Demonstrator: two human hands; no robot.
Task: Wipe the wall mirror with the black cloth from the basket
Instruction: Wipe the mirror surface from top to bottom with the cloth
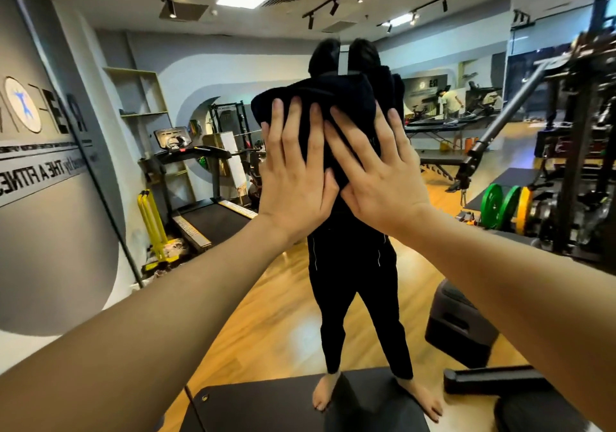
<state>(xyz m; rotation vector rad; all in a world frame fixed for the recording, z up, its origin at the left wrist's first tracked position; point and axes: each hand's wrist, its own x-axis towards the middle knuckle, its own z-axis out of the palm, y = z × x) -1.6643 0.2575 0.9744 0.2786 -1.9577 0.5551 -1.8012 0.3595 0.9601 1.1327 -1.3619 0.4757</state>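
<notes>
- One wall mirror [433, 298] fills nearly the whole view; its glass shows a gym room with a wooden floor, and its dark left frame edge runs down beside a grey wall with lettering.
- Reflected in the glass, a person in black clothes [356, 285] stands barefoot on a dark mat [266, 401], with the upper body hidden behind the cloth and hands.
- Left of the reflection, a treadmill [200, 198] stands by a yellow rack [151, 228]; to the right, green and yellow weight plates [500, 203] lean beside a dark machine frame.
- A black cloth [333, 105] is bunched and pressed flat against the mirror at about head height, in the middle of the view.
- Left hand [293, 171] lies spread on the cloth, fingers straight and pointing up, palm pushing it onto the glass.
- Right hand [380, 178] lies just beside it, fingers also straight and angled up to the left over the cloth; the two hands touch near the thumbs.
- Both forearms reach in from the lower corners, bare.
</notes>
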